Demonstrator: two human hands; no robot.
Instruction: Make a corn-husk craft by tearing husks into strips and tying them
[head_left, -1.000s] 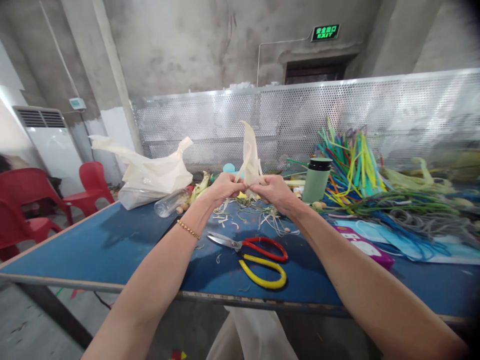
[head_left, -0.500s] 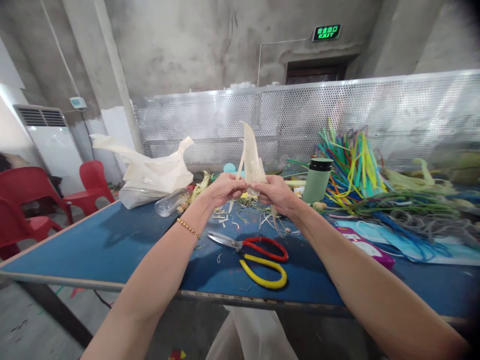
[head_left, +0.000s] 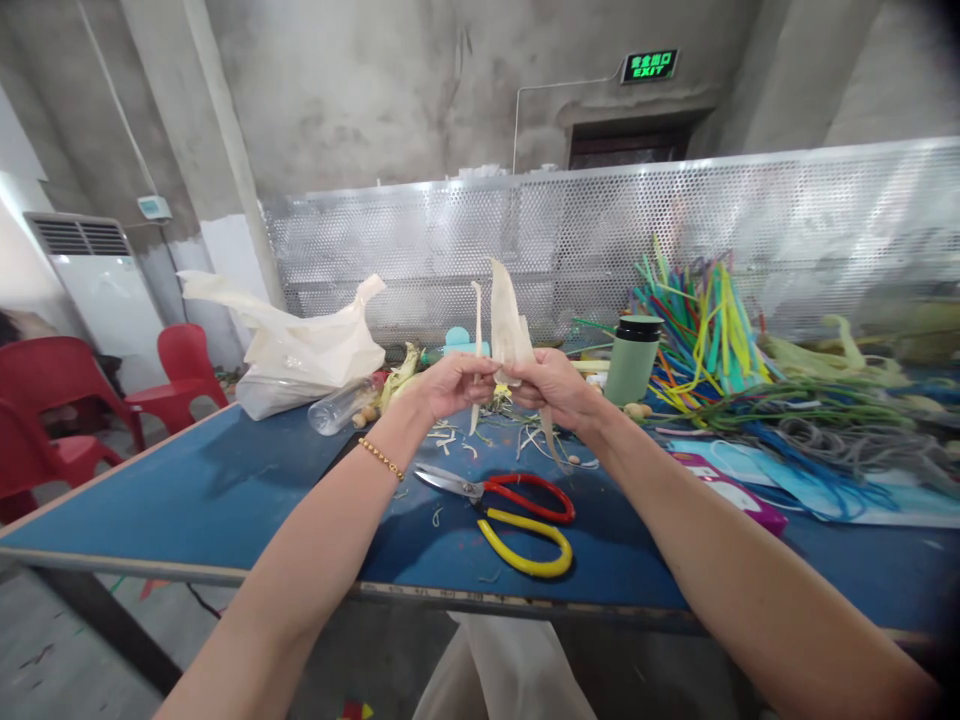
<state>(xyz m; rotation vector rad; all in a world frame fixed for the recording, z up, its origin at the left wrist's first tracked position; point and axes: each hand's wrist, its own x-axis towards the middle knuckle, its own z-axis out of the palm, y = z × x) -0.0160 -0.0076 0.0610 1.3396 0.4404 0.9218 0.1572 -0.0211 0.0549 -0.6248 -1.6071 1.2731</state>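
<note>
Both of my hands are raised over the table, fingertips almost meeting. My left hand (head_left: 459,385) pinches a narrow strip of corn husk (head_left: 478,320), which stands up above the fingers and hangs below them. A wider, pointed piece of corn husk (head_left: 508,305) rises from my right hand (head_left: 551,388), its thumb and fingers closed on the lower part. A thin tail of husk dangles under that hand. Whether the two pieces still join between the fingertips I cannot tell. Below lie scissors (head_left: 480,490) with one red and one yellow handle, blades pointing left.
A white plastic bag (head_left: 307,345) and a clear bottle (head_left: 335,410) stand left on the blue table (head_left: 187,490). Husk scraps (head_left: 446,437) lie behind the scissors. To the right are a green tumbler (head_left: 634,362), colourful pipe cleaners (head_left: 712,325), wire bundles and a purple box (head_left: 735,490).
The narrow strip has moved left, away from the wider husk, and now stands upright. The wider piece has dropped slightly. My hands keep almost the same place.
</note>
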